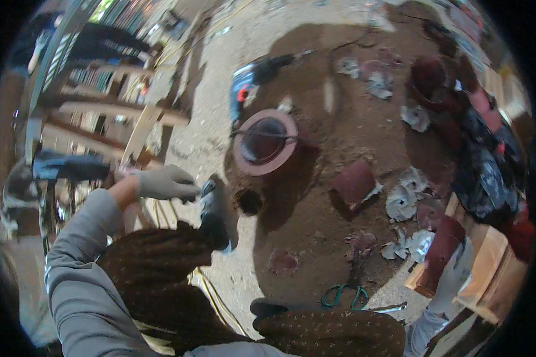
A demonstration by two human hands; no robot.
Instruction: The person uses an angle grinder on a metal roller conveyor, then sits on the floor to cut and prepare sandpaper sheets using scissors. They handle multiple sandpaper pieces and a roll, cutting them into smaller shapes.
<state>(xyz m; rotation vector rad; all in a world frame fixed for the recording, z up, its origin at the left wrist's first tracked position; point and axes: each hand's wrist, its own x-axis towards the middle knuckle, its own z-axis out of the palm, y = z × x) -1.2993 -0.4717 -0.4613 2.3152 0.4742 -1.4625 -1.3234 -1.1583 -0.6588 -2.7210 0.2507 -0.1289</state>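
My left hand (168, 182), in a pale work glove, reaches over the ground with its fingers stretched out and nothing in them. Below its fingertips is my dark shoe (213, 217). At the lower right my gloved right hand (458, 271) holds a curled dark red piece of sandpaper (445, 245); part of its fingers is hidden behind it. A roll of dark red sandpaper (283, 128) stands on the ground ahead, with a dark cord across its top. Another curled red piece (352, 183) lies to the right of it.
A blue power drill (256, 80) lies beyond the roll. Green-handled scissors (344, 296) are near my knee. Torn, pale-backed discs (405, 196) are scattered about. Black plastic bag (485, 169) and wooden blocks (487, 262) border the right; wooden frame (110, 110) and another person (95, 44) are left.
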